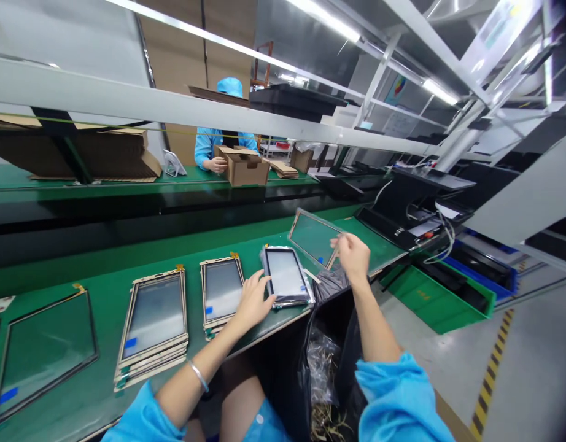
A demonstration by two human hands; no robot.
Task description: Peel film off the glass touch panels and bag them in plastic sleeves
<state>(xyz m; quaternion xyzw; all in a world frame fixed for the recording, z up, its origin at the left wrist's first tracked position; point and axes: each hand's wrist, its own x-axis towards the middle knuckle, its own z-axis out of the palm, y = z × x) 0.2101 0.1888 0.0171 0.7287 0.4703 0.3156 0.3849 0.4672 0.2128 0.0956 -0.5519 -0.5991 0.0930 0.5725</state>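
Observation:
My right hand [353,256] pinches the lower right edge of a clear touch screen panel [313,236], which is tilted up off the bench. Just left of it lies a short stack of plastic-wrapped touch screen panels [285,273], the top one with a dark border and a blue tab. Against that stack's left edge rests my left hand [254,301], fingers spread and thumb out, gripping nothing. Farther left are two more stacks, a smaller panel stack [222,288] and a taller panel stack [154,313]. A single dark-framed panel [50,350] lies flat at the far left.
Below the green bench [108,294] hangs a black-lined bin [310,368] holding plastic scraps. A green crate [442,301] stands on the floor at right, beside a black device with cables [403,215]. Across the bench, a co-worker [204,147] handles a cardboard box [248,169].

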